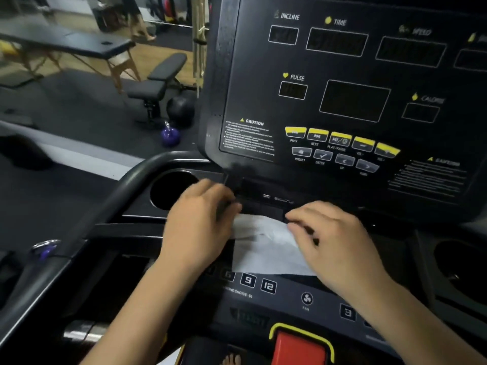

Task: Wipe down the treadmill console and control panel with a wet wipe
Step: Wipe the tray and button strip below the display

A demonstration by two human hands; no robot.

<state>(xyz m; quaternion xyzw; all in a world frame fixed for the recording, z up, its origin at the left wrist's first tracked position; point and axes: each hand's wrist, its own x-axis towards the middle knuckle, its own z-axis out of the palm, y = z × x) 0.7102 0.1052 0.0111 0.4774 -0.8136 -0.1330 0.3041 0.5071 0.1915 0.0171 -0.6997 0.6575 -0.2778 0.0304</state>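
On the lower shelf of the black treadmill console (350, 75), just below the upright display: a thin white wet wipe (266, 246), spread nearly flat, limp, creased along a diagonal. It lies over the recessed ledge, and its near edge reaches the row of numbered keys (258, 283).

Left hand (203, 222): fingers together, curled over the wipe's left edge; whether they pinch it or only press it, cannot tell, the frame is blurred there. Right hand (334, 238): fingers slightly spread, tips pressing down the wipe's upper right corner.

Risks, as judged:
- Moisture. Small ports or slots (279, 198) sit in the ledge just behind the wipe; a wet sheet dragged across could push liquid in.
- Stray presses. The flat membrane keys and the yellow media buttons (340, 139) give under light pressure; the displays look dark, so the machine may be off, but that is unconfirmed.
- Red stop tab in its yellow surround (300, 346), near the wrists; a forearm could knock it.
- The wipe is flimsy; pulled from two edges it may bunch or tear, and folds would skip patches.

Surfaces: the console face is glossy, smooth plastic with printed white legends; the ledge and round cup well (171, 191) are matte, moulded, with corners that trap dust. Curved black handrail (126, 191), rounded tube, slight sheen.
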